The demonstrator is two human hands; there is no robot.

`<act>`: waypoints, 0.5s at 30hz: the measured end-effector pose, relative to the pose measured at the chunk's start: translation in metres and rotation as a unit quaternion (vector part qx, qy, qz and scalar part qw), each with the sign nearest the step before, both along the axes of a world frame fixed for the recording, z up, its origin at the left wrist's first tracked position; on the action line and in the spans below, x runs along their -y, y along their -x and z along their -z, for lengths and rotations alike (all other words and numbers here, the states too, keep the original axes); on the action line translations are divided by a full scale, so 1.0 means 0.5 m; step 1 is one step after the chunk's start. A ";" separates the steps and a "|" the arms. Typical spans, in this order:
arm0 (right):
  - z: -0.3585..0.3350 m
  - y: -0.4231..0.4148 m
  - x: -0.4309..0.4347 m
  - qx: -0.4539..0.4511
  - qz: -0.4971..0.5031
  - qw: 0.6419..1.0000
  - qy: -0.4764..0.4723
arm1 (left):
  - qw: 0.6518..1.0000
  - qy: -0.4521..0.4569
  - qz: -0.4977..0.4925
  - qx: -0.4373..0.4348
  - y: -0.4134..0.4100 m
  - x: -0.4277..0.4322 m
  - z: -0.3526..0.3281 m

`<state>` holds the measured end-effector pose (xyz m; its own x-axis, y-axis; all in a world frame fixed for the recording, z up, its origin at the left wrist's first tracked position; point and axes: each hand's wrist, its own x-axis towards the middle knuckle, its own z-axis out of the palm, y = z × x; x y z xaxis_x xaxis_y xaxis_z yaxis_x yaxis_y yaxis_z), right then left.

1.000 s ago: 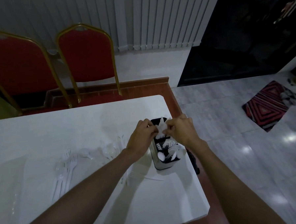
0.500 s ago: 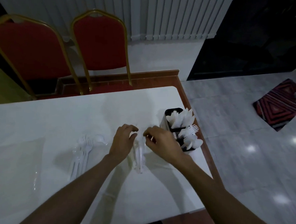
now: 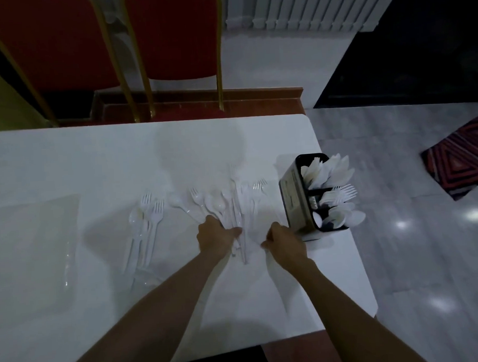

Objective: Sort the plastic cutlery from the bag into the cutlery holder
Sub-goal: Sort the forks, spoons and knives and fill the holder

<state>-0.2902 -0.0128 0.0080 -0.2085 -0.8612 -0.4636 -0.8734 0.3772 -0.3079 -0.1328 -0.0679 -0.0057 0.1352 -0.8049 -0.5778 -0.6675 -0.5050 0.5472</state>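
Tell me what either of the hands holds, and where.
The left hand holds the middle cutlery bunch by its handle ends. The right hand is curled; whether it holds anything cannot be told.

Red chairs [image 3: 174, 32] behind white table [image 3: 92, 160]; rug [image 3: 463, 158], seemingly striped.

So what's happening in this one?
A person is sorting white plastic cutlery. Their left hand grips the handles of the loose cutlery fanned out on the table; the right hand is curled beside it, contents unclear. The black cutlery holder holds knives, forks and spoons in separate compartments. A smaller pile lies further left.
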 end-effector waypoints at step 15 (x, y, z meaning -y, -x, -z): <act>-0.011 -0.152 0.054 0.295 0.194 0.932 0.086 | 0.997 0.055 0.031 0.032 -0.203 -0.039 -0.009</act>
<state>-0.2140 -0.0398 0.0135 -0.2723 -0.8466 -0.4573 -0.3418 0.5294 -0.7765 -0.0314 -0.0482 -0.0011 0.1169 -0.8713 -0.4766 -0.7305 -0.4006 0.5531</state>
